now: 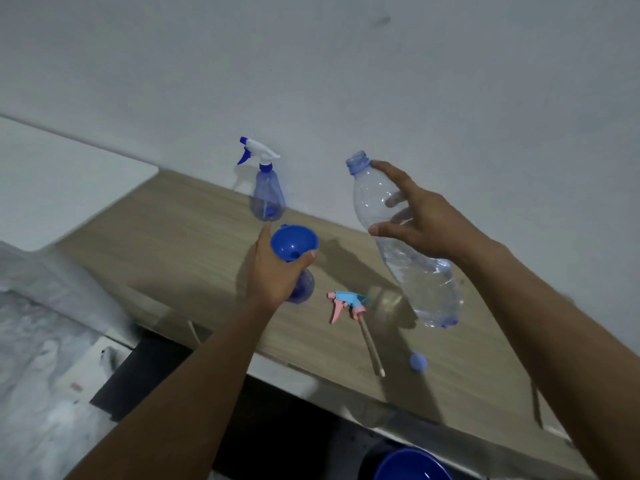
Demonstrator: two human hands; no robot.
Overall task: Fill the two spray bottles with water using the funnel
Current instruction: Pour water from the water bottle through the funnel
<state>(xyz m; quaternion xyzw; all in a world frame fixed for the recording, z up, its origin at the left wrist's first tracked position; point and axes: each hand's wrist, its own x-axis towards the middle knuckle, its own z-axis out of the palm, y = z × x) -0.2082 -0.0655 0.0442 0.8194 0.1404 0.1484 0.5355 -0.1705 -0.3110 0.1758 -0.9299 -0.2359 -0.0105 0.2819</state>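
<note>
Overhead-lit, pale wooden table [194,244] — bare white wall [346,64] behind.

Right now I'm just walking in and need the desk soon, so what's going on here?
A person is filling spray bottles. The left hand steadies a blue plastic funnel seated in an open blue spray bottle. The right hand holds a clear uncapped water bottle, not yet pouring. A pink-and-blue trigger head lies on the wooden desk.

Blue funnel [293,243], clear water bottle [405,244] — pink-and-light-blue trigger head [348,304] on a pale wood-grain table [194,244].
</note>
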